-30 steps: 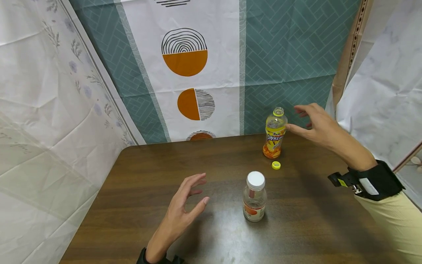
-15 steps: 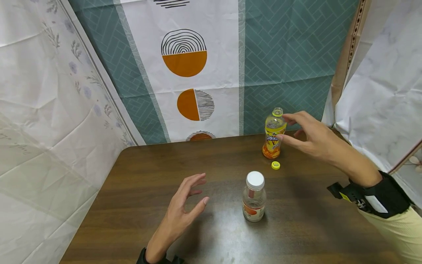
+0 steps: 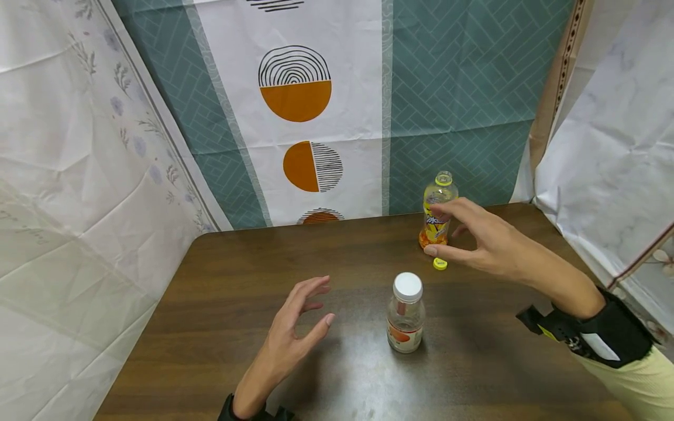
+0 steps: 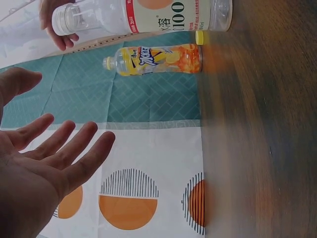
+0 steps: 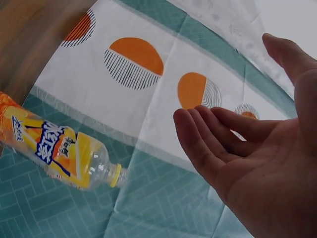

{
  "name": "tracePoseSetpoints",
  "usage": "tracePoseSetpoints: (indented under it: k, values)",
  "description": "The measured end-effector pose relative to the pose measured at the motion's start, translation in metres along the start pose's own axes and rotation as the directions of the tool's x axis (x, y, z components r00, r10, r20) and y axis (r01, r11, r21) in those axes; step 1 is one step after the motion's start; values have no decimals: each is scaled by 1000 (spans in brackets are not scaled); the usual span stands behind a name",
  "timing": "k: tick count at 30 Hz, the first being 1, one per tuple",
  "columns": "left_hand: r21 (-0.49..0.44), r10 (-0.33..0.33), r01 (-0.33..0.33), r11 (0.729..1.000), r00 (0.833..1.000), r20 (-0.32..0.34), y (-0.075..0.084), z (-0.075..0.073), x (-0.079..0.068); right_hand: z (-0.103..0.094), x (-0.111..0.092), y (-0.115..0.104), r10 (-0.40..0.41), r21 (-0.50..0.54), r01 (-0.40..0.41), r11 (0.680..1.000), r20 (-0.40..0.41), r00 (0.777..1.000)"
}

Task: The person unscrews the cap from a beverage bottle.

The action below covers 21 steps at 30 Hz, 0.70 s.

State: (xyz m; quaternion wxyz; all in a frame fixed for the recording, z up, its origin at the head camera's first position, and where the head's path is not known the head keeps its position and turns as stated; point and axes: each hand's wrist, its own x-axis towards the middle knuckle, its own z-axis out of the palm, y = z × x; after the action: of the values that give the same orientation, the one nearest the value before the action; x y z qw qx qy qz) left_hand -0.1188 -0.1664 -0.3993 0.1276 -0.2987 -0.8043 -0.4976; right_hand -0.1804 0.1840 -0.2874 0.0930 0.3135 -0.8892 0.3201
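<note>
My right hand [image 3: 479, 242] hovers before the yellow-labelled drink bottle [image 3: 434, 193], thumb and fingers spread apart with nothing between them. That bottle stands upright and uncapped, some orange showing at its base; the hand hides part of its label in the head view. Its yellow cap [image 3: 440, 264] lies on the table just below the thumb. To the left, my left hand [image 3: 286, 333] is held with loosely bent fingers and grips nothing. Between the hands and nearer to me stands a clear bottle [image 3: 405, 318] with a white cap [image 3: 408, 287]; neither hand touches it.
The brown wooden table [image 3: 226, 327] carries both bottles. A green and white patterned cloth [image 3: 353, 105] hangs behind its far edge. White cloths hang at the left [image 3: 79, 234] and the right [image 3: 605, 134].
My right hand has come down and leftward, from beside the yellow-labelled bottle's neck to in front of its label, near the yellow cap. The left hand and both bottles have stayed put.
</note>
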Motion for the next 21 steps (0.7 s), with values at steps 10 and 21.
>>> tracePoseSetpoints:
  k: [10,21]
  values:
    - [2,-6,6,1000,1000,-2,1,-1,0,8,-5,-11,-1,17,0,1000,60,998]
    - [2,16,-16,1000,1000,-7,1,-1,0,23,-12,-11,-106,-5,107,994,91,990]
